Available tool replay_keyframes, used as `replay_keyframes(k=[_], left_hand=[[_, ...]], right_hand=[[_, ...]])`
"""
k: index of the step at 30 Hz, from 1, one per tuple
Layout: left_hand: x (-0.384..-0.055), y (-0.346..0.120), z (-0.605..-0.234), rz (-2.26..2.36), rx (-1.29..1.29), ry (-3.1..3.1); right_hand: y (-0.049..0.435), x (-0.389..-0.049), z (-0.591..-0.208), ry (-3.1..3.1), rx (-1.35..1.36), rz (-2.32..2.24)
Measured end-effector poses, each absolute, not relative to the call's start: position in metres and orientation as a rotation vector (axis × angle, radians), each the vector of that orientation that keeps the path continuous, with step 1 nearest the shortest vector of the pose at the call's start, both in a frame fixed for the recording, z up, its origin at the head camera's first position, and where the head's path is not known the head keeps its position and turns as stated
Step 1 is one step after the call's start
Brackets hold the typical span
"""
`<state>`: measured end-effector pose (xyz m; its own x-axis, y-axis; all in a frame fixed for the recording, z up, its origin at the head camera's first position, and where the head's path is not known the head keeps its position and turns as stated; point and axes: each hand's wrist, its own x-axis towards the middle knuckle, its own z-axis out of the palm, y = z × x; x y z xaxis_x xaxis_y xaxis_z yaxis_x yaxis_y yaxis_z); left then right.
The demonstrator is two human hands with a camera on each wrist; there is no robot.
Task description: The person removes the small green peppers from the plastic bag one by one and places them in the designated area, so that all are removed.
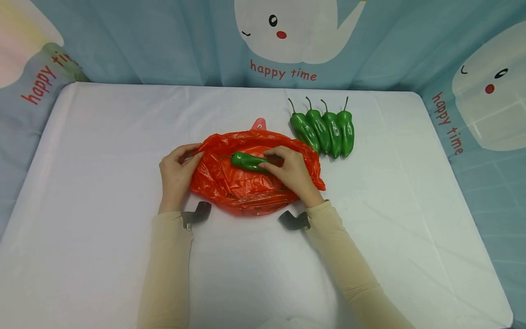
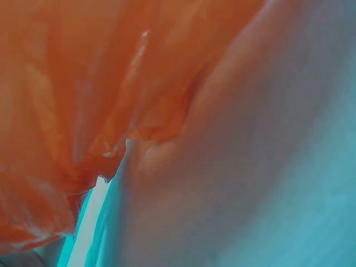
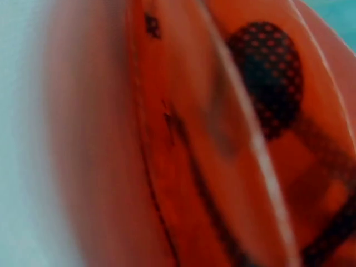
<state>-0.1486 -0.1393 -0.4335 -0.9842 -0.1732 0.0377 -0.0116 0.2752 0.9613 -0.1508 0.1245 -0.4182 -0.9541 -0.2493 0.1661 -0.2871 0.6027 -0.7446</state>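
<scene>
A red plastic bag [image 1: 246, 201] lies spread on the white table with its mouth facing up. My left hand [image 1: 174, 173] pinches the bag's left rim between thumb and fingers. With its thumb and fingers, my right hand [image 1: 289, 169] holds a green pepper [image 1: 246, 161] near its tip, over the bag's mouth; the stem points left. Red plastic [image 2: 100, 72] fills much of the left wrist view. In the right wrist view, the bag [image 3: 183, 183] with its dark print hides the hand and pepper.
Several more green peppers [image 1: 333, 132] lie side by side behind the bag's right end, stems pointing away. A red bag handle [image 1: 259, 123] sticks out at the back. Dark wrist cameras [image 1: 201, 212] sit at both cuffs. A patterned blue curtain [image 1: 164, 41] hangs around the table [image 1: 102, 183].
</scene>
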Motion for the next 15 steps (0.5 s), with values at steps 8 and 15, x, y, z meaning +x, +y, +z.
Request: replay_keyframes(k=[8, 15], left_hand=[[-0.148, -0.139, -0.433, -1.803, 0.181, -2.404], [-0.148, -0.139, -0.432, -1.803, 0.186, -2.408]], right_hand=[[0.126, -0.150, -0.413, -2.790, 0.595, 1.265], [0.129, -0.148, -0.405, -2.766, 0.583, 1.247]])
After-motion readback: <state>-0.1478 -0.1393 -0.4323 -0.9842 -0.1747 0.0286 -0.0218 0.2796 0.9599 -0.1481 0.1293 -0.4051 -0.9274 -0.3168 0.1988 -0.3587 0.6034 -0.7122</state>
